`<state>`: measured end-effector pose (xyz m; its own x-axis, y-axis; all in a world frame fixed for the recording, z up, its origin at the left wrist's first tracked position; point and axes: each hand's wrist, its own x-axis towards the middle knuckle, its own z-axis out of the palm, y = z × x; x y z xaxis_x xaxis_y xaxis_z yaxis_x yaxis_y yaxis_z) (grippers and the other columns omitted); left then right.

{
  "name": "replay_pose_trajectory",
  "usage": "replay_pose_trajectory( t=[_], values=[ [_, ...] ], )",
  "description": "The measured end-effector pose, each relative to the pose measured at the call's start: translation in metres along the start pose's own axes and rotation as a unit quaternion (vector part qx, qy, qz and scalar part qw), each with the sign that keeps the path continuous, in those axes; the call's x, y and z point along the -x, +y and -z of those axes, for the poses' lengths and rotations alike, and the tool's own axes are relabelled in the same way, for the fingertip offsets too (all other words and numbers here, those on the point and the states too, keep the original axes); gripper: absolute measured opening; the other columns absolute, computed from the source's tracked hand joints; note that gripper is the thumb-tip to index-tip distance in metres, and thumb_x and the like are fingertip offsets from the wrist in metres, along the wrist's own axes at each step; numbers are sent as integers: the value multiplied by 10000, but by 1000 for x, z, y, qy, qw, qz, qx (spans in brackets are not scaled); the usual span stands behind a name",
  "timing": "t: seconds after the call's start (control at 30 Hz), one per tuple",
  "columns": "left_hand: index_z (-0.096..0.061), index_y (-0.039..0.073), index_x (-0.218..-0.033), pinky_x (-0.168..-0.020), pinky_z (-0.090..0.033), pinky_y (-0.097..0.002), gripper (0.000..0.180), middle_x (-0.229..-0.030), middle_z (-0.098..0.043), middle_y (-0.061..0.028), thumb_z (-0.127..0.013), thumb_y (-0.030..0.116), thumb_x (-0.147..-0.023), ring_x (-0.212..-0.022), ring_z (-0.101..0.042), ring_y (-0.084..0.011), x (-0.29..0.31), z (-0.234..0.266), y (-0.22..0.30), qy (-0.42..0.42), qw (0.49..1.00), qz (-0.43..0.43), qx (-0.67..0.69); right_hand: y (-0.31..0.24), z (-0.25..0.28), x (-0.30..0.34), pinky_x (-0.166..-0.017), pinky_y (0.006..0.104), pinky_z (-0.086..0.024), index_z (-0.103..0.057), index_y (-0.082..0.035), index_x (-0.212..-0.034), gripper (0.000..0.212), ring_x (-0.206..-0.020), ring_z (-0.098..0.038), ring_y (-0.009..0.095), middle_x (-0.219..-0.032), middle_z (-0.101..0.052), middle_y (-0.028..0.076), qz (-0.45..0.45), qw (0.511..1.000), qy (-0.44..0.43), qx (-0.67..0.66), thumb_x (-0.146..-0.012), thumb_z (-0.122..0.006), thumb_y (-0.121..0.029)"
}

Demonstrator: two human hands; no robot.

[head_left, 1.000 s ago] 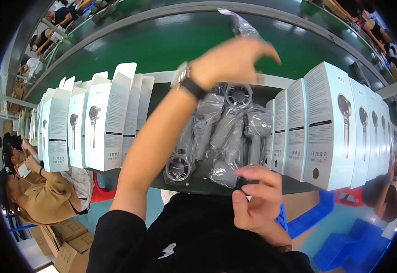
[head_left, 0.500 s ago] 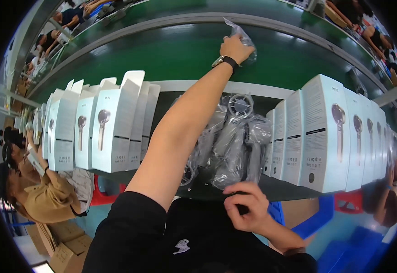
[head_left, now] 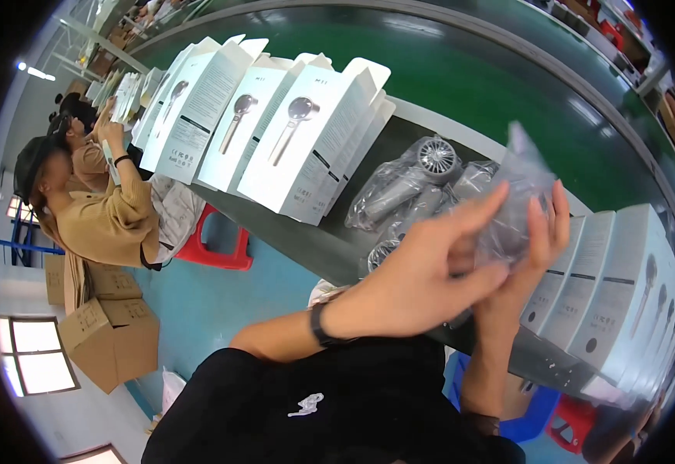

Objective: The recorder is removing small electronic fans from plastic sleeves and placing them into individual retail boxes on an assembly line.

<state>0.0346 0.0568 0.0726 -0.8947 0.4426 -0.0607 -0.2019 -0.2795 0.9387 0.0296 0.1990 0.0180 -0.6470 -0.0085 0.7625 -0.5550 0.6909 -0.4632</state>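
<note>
Both my hands are raised over the right part of the dark worktable [head_left: 268, 228], closed around a clear plastic bag [head_left: 519, 182] with something grey inside. My left hand [head_left: 422, 271], a black band at its wrist, grips the bag from the left with thumb and fingers. From the right and below, my right hand [head_left: 537, 251] holds it, its fingertips showing over the plastic. Just beyond my hands lies a heap of grey handheld fans [head_left: 438, 158] in clear bags, partly hidden by my left hand.
White boxes with raised flaps [head_left: 287, 143] stand at the left; more white boxes [head_left: 623, 298] are at the right. Beyond runs a green conveyor belt [head_left: 446, 58]. A person in tan [head_left: 113, 213] sits left on a red stool [head_left: 229, 243]. Cardboard boxes [head_left: 113, 340] stand lower left.
My left hand has come back from the belt with the bag. My right hand has risen and taken hold of it too. The whole view has turned, tilting the table.
</note>
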Motion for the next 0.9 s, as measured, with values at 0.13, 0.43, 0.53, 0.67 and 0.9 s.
replay_pose_trajectory(
  t=[0.13,0.43,0.53,0.67,0.9],
  values=[
    [-408,-25,-1414,-943,-491,-354,649,-1385,-507,-199,-695,85,-842,-1227,-552,-273,37,34,50,-142,957,-45,-249,15,0,13,-1000,445,-419,-433,-117,-1318,721,-1218,-468,353,-1327,-441,208,-15,999,5,-34,-722,-837,-137],
    [-488,96,-1343,-795,-497,-379,756,-927,-674,-156,-829,226,-680,-881,-650,-326,-1,113,73,236,579,-88,-775,5,22,14,-1073,456,-315,-354,-17,-1403,700,-1326,-339,306,-1389,-363,154,-78,996,46,26,-916,-597,-456],
    [-451,81,-1352,-835,-494,-379,772,-985,-677,-159,-820,185,-682,-921,-654,-302,7,110,75,237,666,-98,-701,5,27,18,-1073,455,-332,-336,26,-1397,655,-1326,-343,299,-1396,-359,144,-87,986,129,-52,-944,-580,-378],
    [-401,31,-1335,-953,-467,-402,775,-1144,-654,-174,-798,58,-670,-1084,-632,-295,43,101,74,144,637,-273,-706,-16,60,11,-1092,491,-328,-441,16,-1343,455,-1248,-463,318,-1329,-477,173,-204,917,224,-261,-948,-504,-201],
    [-349,32,-1335,-1022,-421,-437,860,-1246,-571,-298,-879,122,-662,-1184,-571,-360,84,115,44,170,651,-370,-641,-39,45,-13,-1139,547,-246,-446,41,-1357,684,-1321,-409,392,-1393,-449,247,-166,807,512,-245,-878,-533,-440]
  ],
)
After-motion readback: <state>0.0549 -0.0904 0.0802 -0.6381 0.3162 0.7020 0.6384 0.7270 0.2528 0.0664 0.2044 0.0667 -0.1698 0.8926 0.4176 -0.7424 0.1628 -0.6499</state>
